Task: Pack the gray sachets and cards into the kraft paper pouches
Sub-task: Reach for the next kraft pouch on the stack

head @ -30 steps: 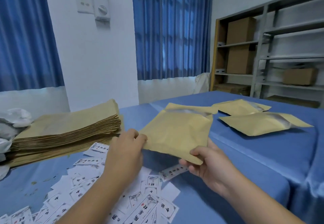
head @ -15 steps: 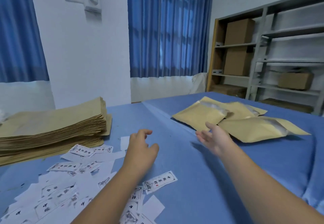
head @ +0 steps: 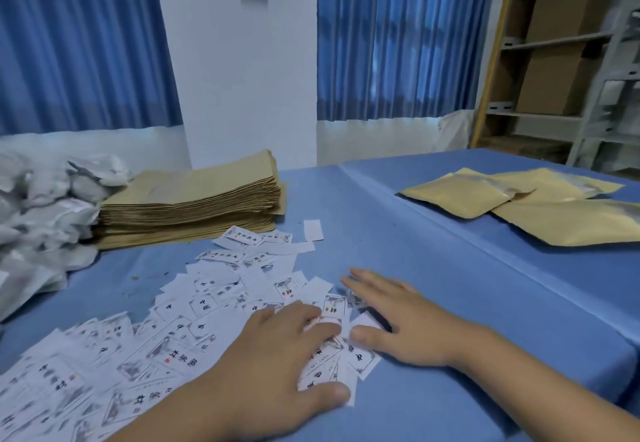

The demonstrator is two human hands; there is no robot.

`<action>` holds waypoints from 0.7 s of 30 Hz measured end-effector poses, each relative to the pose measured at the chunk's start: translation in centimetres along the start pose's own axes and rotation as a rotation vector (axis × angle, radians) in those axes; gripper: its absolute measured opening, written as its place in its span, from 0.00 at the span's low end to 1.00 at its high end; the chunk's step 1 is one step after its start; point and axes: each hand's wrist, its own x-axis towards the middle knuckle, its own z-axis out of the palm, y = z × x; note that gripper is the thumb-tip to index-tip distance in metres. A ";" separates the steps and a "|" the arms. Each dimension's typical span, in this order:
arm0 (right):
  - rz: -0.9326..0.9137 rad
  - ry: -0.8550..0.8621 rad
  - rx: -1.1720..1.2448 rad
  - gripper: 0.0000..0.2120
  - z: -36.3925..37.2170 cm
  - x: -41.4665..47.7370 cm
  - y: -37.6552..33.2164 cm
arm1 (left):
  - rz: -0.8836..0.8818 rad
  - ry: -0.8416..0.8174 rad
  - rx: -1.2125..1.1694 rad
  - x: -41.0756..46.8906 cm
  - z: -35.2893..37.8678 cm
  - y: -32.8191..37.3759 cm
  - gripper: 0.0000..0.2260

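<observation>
I see the cards (head: 214, 289) strewn over the blue tablecloth (head: 415, 234). The left hand (head: 277, 355) lies flat on them, hiding several, and the motion-blurred right hand (head: 408, 324) lies flat beside it, neither gripping anything. Behind sits the kraft pouch stack (head: 194, 206). The gray sachets (head: 41, 216) are cut off at the left edge and the bulging pouches (head: 460, 196) at the right.

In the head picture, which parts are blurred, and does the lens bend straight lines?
Head view: the right hand is smeared by motion. Head view: the cards turn soft toward the bottom left corner, print unreadable there. Head view: the shelf at the right edge leans, a wide-angle bend. Head view: light is even and bluish, without harsh glare.
</observation>
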 end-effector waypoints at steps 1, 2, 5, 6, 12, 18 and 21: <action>-0.011 -0.034 -0.039 0.38 0.1 -0.1 -0.4 | -0.001 -0.046 0.000 -0.6 0.2 0.1 0.37; -0.019 -0.065 -0.069 0.40 0.1 -0.3 -0.8 | -0.006 -0.081 -0.007 -1.0 0.4 0.2 0.39; -0.029 -0.129 -0.115 0.42 0.3 -0.2 -1.9 | -0.046 -0.133 -0.005 -1.1 0.5 0.0 0.43; -0.031 -0.141 -0.122 0.42 0.4 0.0 -2.2 | -0.063 -0.140 0.002 -1.0 0.4 -0.3 0.43; -0.038 -0.178 -0.112 0.41 1.3 2.4 -3.7 | -0.101 -0.098 0.052 0.1 0.1 -2.9 0.35; 0.018 -0.099 -0.049 0.36 2.3 7.8 -4.9 | -0.175 0.012 0.232 1.0 -1.3 -7.5 0.30; 0.027 -0.035 -0.005 0.35 2.5 9.7 -5.4 | -0.230 0.000 0.165 1.1 -1.6 -9.1 0.35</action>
